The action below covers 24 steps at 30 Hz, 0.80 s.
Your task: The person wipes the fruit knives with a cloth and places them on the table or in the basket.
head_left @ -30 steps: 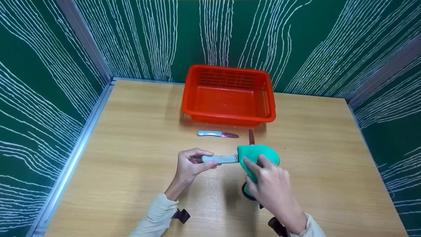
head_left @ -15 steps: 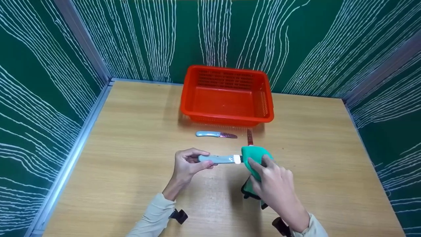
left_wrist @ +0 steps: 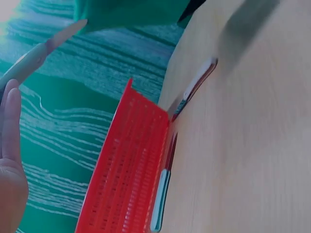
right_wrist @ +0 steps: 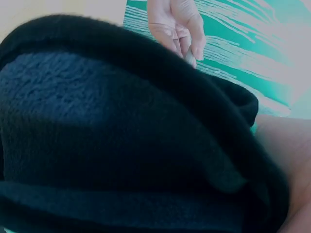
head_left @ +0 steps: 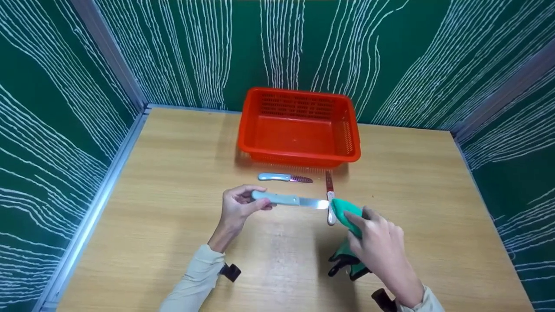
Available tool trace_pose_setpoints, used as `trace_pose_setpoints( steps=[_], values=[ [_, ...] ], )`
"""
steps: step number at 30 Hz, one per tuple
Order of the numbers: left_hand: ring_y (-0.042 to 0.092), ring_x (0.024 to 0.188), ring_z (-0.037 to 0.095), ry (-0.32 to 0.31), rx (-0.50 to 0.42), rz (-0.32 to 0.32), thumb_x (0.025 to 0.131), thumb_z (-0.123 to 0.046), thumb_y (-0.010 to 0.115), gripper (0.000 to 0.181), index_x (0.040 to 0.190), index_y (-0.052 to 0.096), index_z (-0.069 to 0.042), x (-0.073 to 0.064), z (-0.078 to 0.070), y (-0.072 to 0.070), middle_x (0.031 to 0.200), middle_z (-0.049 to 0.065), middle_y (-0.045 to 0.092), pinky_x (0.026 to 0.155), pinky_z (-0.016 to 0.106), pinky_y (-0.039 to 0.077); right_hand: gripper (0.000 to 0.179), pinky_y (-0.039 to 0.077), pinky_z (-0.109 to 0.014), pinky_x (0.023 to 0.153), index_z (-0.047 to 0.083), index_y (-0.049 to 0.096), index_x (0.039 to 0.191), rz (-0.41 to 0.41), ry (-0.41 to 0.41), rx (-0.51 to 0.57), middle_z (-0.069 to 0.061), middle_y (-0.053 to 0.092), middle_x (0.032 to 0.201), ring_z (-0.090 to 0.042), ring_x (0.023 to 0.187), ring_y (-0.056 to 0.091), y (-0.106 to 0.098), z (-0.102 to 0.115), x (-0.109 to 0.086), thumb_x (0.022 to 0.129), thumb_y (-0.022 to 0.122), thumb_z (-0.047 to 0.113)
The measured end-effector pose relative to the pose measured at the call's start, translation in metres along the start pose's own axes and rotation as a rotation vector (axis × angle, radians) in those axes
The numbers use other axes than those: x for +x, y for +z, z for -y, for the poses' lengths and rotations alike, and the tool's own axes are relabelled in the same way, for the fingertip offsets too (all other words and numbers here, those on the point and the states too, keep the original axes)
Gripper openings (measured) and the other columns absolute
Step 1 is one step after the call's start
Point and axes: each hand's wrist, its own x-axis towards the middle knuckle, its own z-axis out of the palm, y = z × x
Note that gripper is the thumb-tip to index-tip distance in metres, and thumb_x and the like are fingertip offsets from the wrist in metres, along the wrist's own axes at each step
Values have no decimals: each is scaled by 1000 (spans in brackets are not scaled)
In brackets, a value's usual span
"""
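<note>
My left hand (head_left: 236, 207) holds a knife (head_left: 275, 198) by its pale blue handle, the steel blade pointing right above the table. In my right hand (head_left: 378, 238) is a green cloth with black edging (head_left: 344, 211), pinched at the blade's tip. Most of the blade shows bare. In the left wrist view the knife's tip meets the green cloth (left_wrist: 126, 12). The cloth's dark fleecy side (right_wrist: 92, 150) fills much of the right wrist view, with my left hand (right_wrist: 177, 24) beyond it.
A red plastic basket (head_left: 299, 157) stands at the back of the wooden table (head_left: 186, 173). In front of it lies a blue-handled knife (head_left: 275, 177). A white-handled knife with a reddish blade (head_left: 331, 212) lies right of that, below the held blade. Green walls surround the table.
My right hand has drawn the cloth to the right along the blade, uncovering it from handle to near the tip. My left hand has shifted slightly left and up with the knife.
</note>
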Motion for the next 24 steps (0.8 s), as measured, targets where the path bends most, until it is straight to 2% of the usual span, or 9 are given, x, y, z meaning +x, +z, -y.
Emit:
trace_pose_setpoints(
  steps=[4,8,14,18,24],
  values=[
    [70,71,33,-4,-37,-32,78,5,73,25,101,65,11,14,2,-7,84,24,68,63,46,58,33,27,-24,32,9,75,103,-4,16,15,-9,50,75,-16,44,36,1,-8,-4,71,66,7],
    [70,71,33,-24,-47,-83,77,7,73,26,102,65,12,30,2,-12,87,26,67,64,44,59,33,28,-24,33,9,75,102,6,39,24,-6,46,72,-16,46,38,1,-15,-6,70,65,7],
    [70,78,32,-99,-42,-128,80,1,73,39,113,58,16,59,-2,-19,94,25,67,71,40,58,34,28,-26,34,8,75,99,-11,53,38,-5,45,70,-17,47,38,2,-22,-9,68,63,4],
    [69,84,32,-154,-10,-137,83,-9,73,44,118,57,11,78,-5,-24,101,24,66,78,38,56,33,31,-26,35,7,75,99,-1,61,42,-6,48,70,-18,48,40,1,-27,-9,68,64,5],
    [68,89,32,-226,28,-190,84,-13,72,40,119,60,4,106,-3,-32,104,21,66,82,36,55,32,33,-26,35,7,75,101,32,86,40,-10,52,75,-20,48,43,-2,-34,-8,70,65,7]
  ],
)
